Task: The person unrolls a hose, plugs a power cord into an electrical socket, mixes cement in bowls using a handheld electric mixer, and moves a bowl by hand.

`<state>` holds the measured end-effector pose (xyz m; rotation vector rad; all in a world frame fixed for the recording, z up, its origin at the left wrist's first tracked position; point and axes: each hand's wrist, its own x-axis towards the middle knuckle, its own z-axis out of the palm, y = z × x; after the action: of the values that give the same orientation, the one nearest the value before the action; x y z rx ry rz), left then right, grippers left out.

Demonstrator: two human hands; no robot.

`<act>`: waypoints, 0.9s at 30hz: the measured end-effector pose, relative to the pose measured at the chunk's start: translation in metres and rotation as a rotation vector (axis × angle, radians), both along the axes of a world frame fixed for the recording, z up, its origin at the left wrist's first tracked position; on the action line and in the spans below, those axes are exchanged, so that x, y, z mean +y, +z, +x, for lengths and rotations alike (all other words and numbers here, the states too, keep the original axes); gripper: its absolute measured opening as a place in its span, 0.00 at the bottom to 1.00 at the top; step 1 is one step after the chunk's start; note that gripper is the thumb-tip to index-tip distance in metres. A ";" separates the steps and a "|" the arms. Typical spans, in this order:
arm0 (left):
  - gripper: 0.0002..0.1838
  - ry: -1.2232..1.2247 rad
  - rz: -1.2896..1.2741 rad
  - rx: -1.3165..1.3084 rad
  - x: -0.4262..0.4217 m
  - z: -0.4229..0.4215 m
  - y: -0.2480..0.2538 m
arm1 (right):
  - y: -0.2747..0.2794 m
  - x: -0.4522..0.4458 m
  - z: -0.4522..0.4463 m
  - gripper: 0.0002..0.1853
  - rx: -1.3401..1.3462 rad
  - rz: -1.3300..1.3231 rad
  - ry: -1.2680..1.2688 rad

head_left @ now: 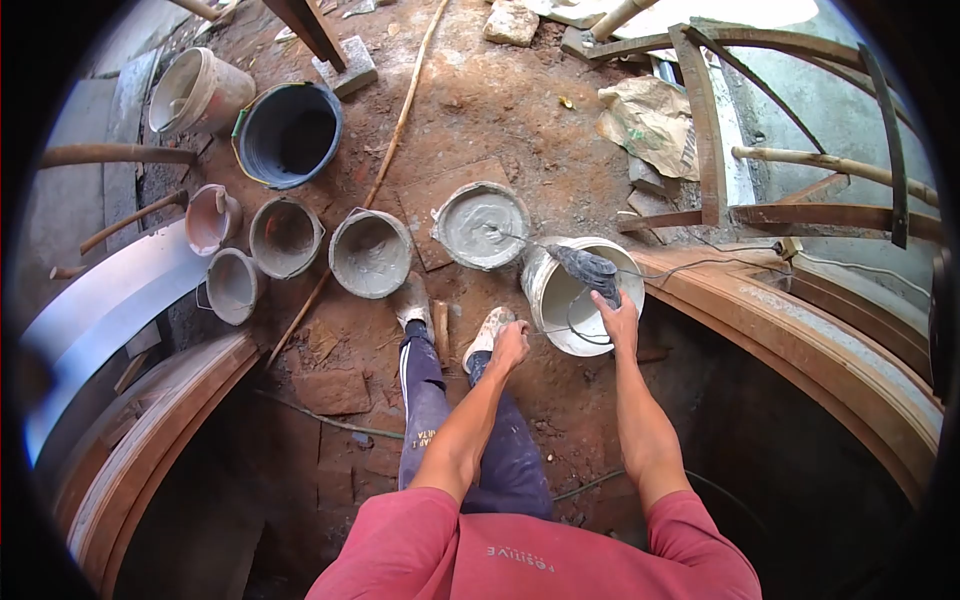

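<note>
My right hand (617, 315) grips the handle of a dark power drill (585, 266), caked with pale residue. Its thin mixing rod reaches left into wet grey mortar (484, 222) inside a bucket (437, 236) with a crusted rim. My left hand (511, 345) is closed in a loose fist above my shoe, touching no bucket; I see nothing in it. Below the drill stands a large white bucket (544, 285), with a loop of the drill's cord hanging across its opening. Left of the mortar bucket is another bucket (370, 252) coated inside with grey mortar.
Several smaller dirty buckets (286, 237) stand at left, below a large black bucket (289, 137) and a tilted pale bucket (203, 92). A long bamboo pole (405, 110) crosses the earth floor. Wooden frames (790, 325) flank me. At upper right lies a torn sack (655, 125).
</note>
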<state>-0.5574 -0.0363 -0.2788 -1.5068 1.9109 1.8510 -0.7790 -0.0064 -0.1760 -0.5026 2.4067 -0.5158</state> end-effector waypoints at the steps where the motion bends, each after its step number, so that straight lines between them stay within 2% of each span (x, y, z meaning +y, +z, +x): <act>1: 0.16 -0.001 -0.005 0.002 0.002 -0.004 -0.006 | -0.001 0.000 -0.001 0.30 0.002 -0.005 -0.001; 4: 0.17 -0.100 -0.081 -0.038 0.005 -0.004 -0.013 | 0.002 0.004 0.001 0.29 0.016 -0.073 -0.024; 6: 0.20 -0.295 -0.075 -0.057 -0.001 0.001 -0.010 | 0.010 0.009 0.000 0.31 -0.048 -0.025 0.032; 7: 0.20 -0.301 -0.080 -0.060 -0.003 0.007 -0.003 | 0.013 0.014 0.000 0.31 -0.051 -0.031 0.026; 9: 0.23 -0.253 -0.049 -0.013 -0.013 0.024 0.017 | 0.018 0.023 -0.002 0.36 0.052 -0.071 0.160; 10: 0.24 -0.239 -0.095 0.021 -0.017 0.037 0.021 | 0.025 0.030 0.000 0.40 0.233 0.018 0.212; 12: 0.23 -0.036 -0.040 0.161 -0.031 0.068 0.042 | 0.056 0.037 -0.011 0.38 0.279 -0.126 0.197; 13: 0.21 0.022 -0.119 0.108 -0.056 0.075 0.103 | 0.079 0.038 -0.013 0.36 0.319 -0.245 0.188; 14: 0.20 0.178 -0.121 0.247 -0.071 0.090 0.126 | 0.128 0.028 -0.012 0.32 0.233 -0.324 0.101; 15: 0.17 0.203 -0.189 0.291 -0.107 0.095 0.203 | 0.194 0.011 -0.013 0.28 0.149 -0.408 0.015; 16: 0.16 0.286 -0.268 0.266 -0.132 0.099 0.277 | 0.253 0.002 -0.014 0.20 0.199 -0.595 0.070; 17: 0.15 0.311 -0.498 0.299 -0.157 0.103 0.361 | 0.310 -0.006 -0.012 0.14 0.168 -0.824 0.033; 18: 0.17 0.425 -0.523 0.569 -0.170 0.114 0.434 | 0.376 -0.013 -0.012 0.14 0.285 -1.058 0.228; 19: 0.30 0.514 -0.737 0.833 -0.187 0.177 0.424 | 0.436 -0.009 -0.009 0.18 0.475 -1.070 0.316; 20: 0.27 0.633 -0.605 1.378 -0.164 0.169 0.532 | 0.491 -0.010 -0.005 0.24 0.519 -1.397 0.399; 21: 0.34 0.573 -1.017 1.262 -0.162 0.205 0.601 | 0.543 0.001 0.014 0.38 0.416 -1.759 0.182; 22: 0.33 0.460 -1.227 1.398 -0.149 0.210 0.660 | 0.621 0.019 0.023 0.27 0.438 -1.636 0.707; 23: 0.33 0.295 -1.344 1.526 -0.132 0.199 0.707 | 0.677 0.033 0.031 0.19 0.468 -1.446 1.216; 24: 0.32 0.172 -1.441 1.575 -0.114 0.188 0.740 | 0.689 0.024 0.068 0.16 1.142 -1.619 0.868; 26: 0.31 -0.001 -1.576 1.596 -0.078 0.172 0.783 | 0.720 0.045 0.090 0.16 0.939 -1.710 1.134; 27: 0.31 -0.051 -1.619 1.597 -0.064 0.164 0.795 | 0.730 0.052 0.093 0.16 0.886 -1.721 1.181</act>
<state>-0.3936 -0.1002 0.5164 1.0495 4.4111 1.0447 -0.6861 0.0459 0.5544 -2.9364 1.0050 -1.8369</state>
